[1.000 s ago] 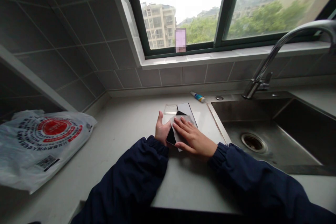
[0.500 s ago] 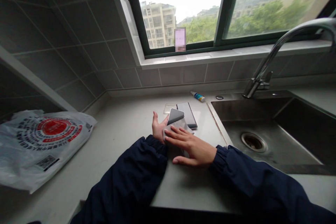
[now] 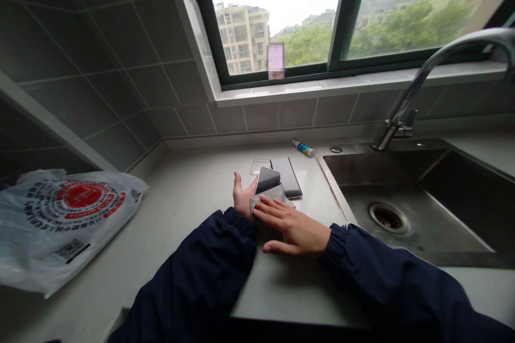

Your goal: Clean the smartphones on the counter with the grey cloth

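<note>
On the palm of my left hand [image 3: 240,199] lies a smartphone [image 3: 267,178] with a dark screen; the thumb sticks up beside it and the other fingers are mostly hidden underneath. A grey cloth [image 3: 277,192] covers the phone's lower part. My right hand [image 3: 295,228] presses flat on the cloth, fingers stretched and thumb held apart. Just behind, a second flat dark-faced device [image 3: 290,177], like a phone or small tablet, rests on the counter. Next to it lies a clear phone case [image 3: 257,165], partly hidden.
A white plastic bag with red print [image 3: 80,214] lies on the counter [image 3: 181,225] at left. A small blue and white tube [image 3: 303,148] lies at the back, near a sink [image 3: 434,209] with a chrome faucet [image 3: 406,96]. A window [image 3: 277,16] is behind.
My right hand and the cloth have slid slightly down the phone, so more of its screen shows. My left hand stays almost in place.
</note>
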Available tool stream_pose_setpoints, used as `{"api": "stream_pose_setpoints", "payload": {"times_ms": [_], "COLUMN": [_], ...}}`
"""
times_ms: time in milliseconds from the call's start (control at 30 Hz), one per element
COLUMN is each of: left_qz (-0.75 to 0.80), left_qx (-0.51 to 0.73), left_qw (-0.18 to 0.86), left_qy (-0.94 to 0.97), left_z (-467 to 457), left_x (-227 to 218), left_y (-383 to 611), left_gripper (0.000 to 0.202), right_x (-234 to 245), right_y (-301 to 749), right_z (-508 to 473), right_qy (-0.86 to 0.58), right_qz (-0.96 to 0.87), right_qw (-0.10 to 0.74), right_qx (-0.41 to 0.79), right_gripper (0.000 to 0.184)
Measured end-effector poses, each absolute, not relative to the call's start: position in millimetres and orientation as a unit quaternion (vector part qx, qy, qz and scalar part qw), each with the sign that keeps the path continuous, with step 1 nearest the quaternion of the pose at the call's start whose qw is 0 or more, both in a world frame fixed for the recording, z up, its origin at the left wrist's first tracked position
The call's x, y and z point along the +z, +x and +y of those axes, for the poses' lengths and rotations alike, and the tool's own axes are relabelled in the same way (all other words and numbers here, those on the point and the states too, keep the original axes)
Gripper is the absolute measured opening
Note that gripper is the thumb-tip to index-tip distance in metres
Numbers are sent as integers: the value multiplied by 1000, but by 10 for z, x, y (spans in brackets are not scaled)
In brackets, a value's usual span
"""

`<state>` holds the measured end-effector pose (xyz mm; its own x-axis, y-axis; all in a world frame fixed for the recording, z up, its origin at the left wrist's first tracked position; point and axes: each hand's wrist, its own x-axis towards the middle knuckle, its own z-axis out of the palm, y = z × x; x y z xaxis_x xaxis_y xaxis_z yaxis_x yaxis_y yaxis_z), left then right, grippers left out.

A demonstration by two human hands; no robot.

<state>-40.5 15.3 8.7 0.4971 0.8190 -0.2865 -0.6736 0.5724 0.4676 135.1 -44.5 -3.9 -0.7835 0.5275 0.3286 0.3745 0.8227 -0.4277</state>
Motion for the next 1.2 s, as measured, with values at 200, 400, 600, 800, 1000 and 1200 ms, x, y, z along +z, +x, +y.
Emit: {"api": "stream_pose_setpoints", "payload": {"times_ms": [200,400,600,800,1000,1200], "left_qz": [224,196,172,159,157,134], "left_qx": [439,434,383,367,365,347], "left_qw": [855,866,896,905,904,911], "left_qy": [160,152,144,147,155,175], "left_z": [79,32,24,37,-1,-18], "left_x": [88,141,161,123,174,188], "left_y": [-307,-202,-218,-238,-226,-221], "left_gripper": [101,92,99,103,100,99], "right_x": [-49,-109,-167,-154,-156,-140], "right_y": [1362,1386,1436,1443,1483,1517], "right_z": [-414,-359,-303,-300,-253,-238], "right_qy": [-283,-340,-383,-398,-413,-457], "right_qz": [-923,-905,-884,-882,-867,-841], "right_qw": [213,232,257,243,272,286], "right_qx": [151,106,71,69,50,46], "right_gripper": [76,74,74,74,74,73]}}
